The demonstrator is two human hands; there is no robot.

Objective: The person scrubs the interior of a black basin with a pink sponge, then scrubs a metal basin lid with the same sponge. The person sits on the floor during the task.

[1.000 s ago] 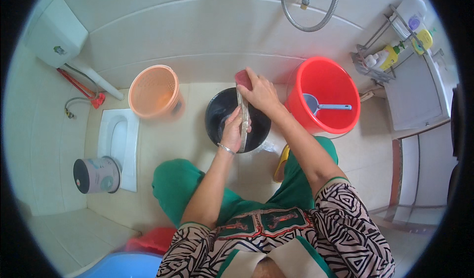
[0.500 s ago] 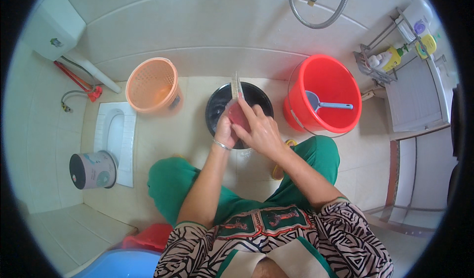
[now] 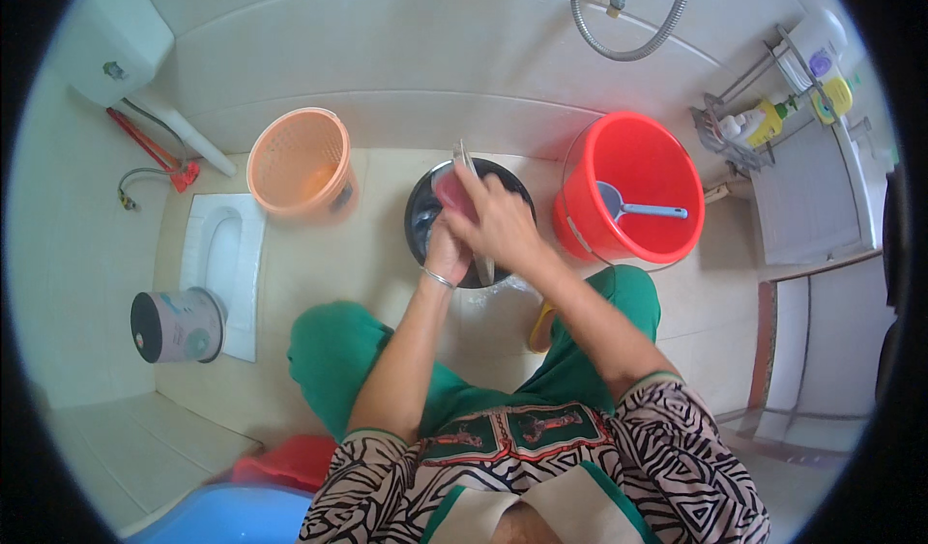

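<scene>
Above a black basin (image 3: 416, 239) on the floor, my two hands are close together on a long, thin, greyish-white piece (image 3: 485, 271) seen nearly edge-on; I cannot make out its kind. My left hand (image 3: 447, 252), with a silver bangle at its wrist, is closed around the lower part of it. My right hand (image 3: 507, 227) is smeared by motion, its fingers bent over a pinkish-red piece (image 3: 452, 192) lying against the long one. Where the two pieces meet is hidden by my fingers. Dark water or wet contents show inside the basin.
A red bucket (image 3: 628, 133) holding a blue-grey dipper (image 3: 652, 210) stands right of the basin; a peach perforated basket (image 3: 300, 162) stands left. Further left are a squat toilet (image 3: 224, 254) and a round bin (image 3: 179, 326). A shower hose (image 3: 667, 36) hangs from the wall; a blue tub (image 3: 232, 515) is behind.
My right hand has shifted slightly up, and the pinkish-red piece has moved up and left with it. The lower end of the long greyish piece now shows below my hands.
</scene>
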